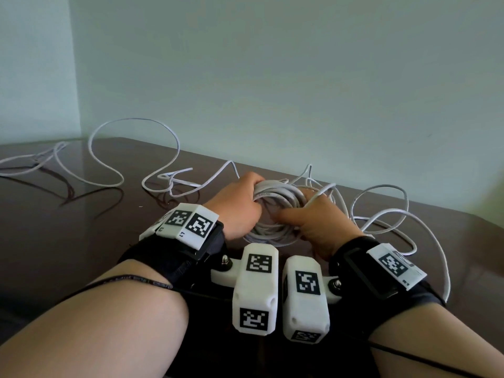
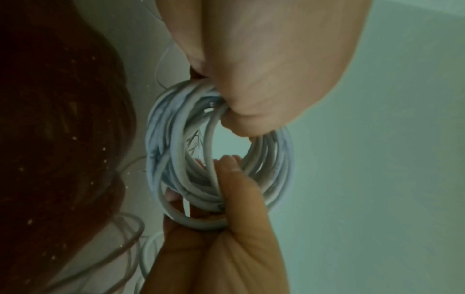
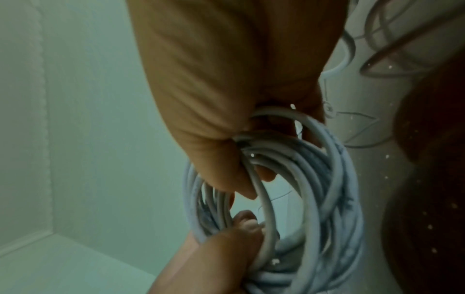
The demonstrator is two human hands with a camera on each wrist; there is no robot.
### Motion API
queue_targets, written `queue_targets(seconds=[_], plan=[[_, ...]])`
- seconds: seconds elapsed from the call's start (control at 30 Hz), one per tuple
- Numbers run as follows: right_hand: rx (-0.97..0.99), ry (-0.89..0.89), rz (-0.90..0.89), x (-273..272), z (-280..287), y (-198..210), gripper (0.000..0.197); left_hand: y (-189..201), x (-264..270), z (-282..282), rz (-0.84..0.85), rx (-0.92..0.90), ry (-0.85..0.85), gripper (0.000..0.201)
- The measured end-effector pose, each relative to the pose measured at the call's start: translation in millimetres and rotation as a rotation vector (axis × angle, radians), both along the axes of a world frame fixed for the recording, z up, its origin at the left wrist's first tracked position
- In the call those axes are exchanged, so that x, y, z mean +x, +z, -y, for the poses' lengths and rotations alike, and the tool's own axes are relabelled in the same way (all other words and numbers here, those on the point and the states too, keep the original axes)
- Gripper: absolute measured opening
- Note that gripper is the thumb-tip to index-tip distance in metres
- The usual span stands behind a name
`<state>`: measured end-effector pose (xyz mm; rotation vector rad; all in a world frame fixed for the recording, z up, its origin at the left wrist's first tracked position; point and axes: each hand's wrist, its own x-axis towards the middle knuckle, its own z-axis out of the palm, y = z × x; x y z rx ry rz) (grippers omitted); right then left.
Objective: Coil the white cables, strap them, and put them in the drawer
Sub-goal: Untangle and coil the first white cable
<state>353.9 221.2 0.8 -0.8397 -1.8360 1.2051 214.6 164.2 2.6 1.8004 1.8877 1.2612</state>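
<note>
A coil of white cable (image 1: 275, 231) is held upright over the dark table between both hands. My left hand (image 1: 240, 203) grips the coil's left side, fingers curled round the bundled turns. My right hand (image 1: 319, 222) grips the right side, its thumb lying across the middle. In the left wrist view my left hand (image 2: 264, 69) clasps the coil (image 2: 176, 139) from above, with the right hand (image 2: 239, 238) below. In the right wrist view my right hand (image 3: 214, 79) holds the coil (image 3: 327, 189), and the left hand's fingers (image 3: 246, 224) pinch its lower turns. No strap or drawer is in view.
Loose white cable (image 1: 381, 211) loops over the table to the right of my hands. More cable (image 1: 109, 159) snakes across the back left, and a further bundle (image 1: 32, 162) lies at the far left. The brown table (image 1: 81, 227) meets a pale wall behind.
</note>
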Motion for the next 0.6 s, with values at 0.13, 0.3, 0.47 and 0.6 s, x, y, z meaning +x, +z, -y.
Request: queue_targets(seconds=[0.13,0.3,0.47,0.6], plan=[[-0.162,0.062,-0.098,-1.3,1.8,0.9,0.028,-3.1,2.1,-0.3,0.201,0.089,-0.019,0.057],[-0.270,-0.007,-0.326,-8.2,2.6,4.4,0.015,-2.6,8.3,-7.0,0.744,0.214,-0.015,0.079],[-0.352,-0.074,-0.446,-8.5,-0.4,6.9,0.019,-5.4,14.7,-6.9,0.973,-0.025,-0.244,0.061],[-0.180,-0.060,-0.316,-10.2,2.2,2.9,0.022,-5.7,15.9,-9.3,1.024,0.086,-0.267,0.010]])
